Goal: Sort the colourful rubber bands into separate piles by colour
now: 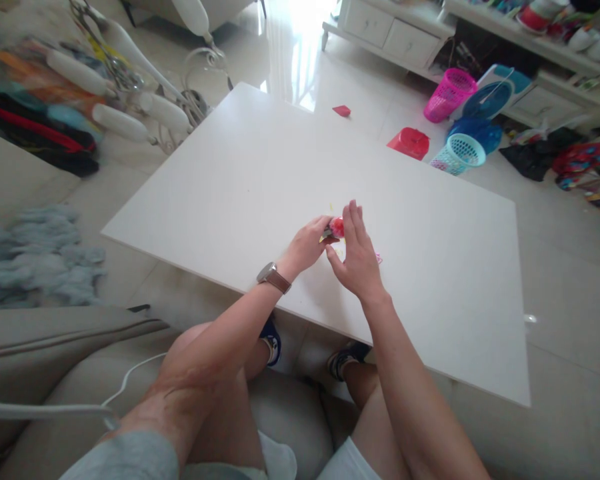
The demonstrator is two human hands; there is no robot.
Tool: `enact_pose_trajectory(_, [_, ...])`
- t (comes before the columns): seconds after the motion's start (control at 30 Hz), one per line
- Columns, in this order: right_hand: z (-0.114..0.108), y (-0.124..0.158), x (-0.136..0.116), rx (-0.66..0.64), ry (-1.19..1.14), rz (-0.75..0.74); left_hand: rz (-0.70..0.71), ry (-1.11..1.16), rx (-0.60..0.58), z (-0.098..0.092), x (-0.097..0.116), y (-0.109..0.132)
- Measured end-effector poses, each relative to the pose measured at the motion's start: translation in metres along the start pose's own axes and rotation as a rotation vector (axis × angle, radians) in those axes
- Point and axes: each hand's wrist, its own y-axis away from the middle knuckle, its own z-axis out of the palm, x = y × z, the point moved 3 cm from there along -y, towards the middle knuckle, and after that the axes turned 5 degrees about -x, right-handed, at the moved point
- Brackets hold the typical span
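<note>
My left hand (307, 245), with a watch on its wrist, is closed round a small red object (337, 227) over the white table (240, 173). My right hand (356, 255) is beside it, fingers stretched up and touching the red object from the right. Small yellow and pink bits (379, 257) lie on the table under and beside the hands; what they are is too small to tell.
On the floor beyond the table stand a red box (409, 142), a pink basket (449, 94), a teal basket (459, 154) and a blue fan (487, 101). White cabinets line the back right. A grey sofa and blue-grey rug (35, 253) are at left.
</note>
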Motion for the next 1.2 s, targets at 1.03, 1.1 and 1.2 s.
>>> enact_pose_trajectory(1.03, [0.01,0.004,0.062,0.426,-0.78,0.47,0.04,0.034,-0.008,0.001,-0.015,-0.004])
enact_pose_trajectory(1.1, [0.012,0.001,0.061,0.389,-0.892,0.473,0.065,0.042,-0.004,0.001,-0.013,-0.004])
enact_pose_trajectory(1.2, [0.01,-0.001,0.059,0.383,-0.962,0.478,0.115,0.076,-0.01,0.003,-0.012,-0.005])
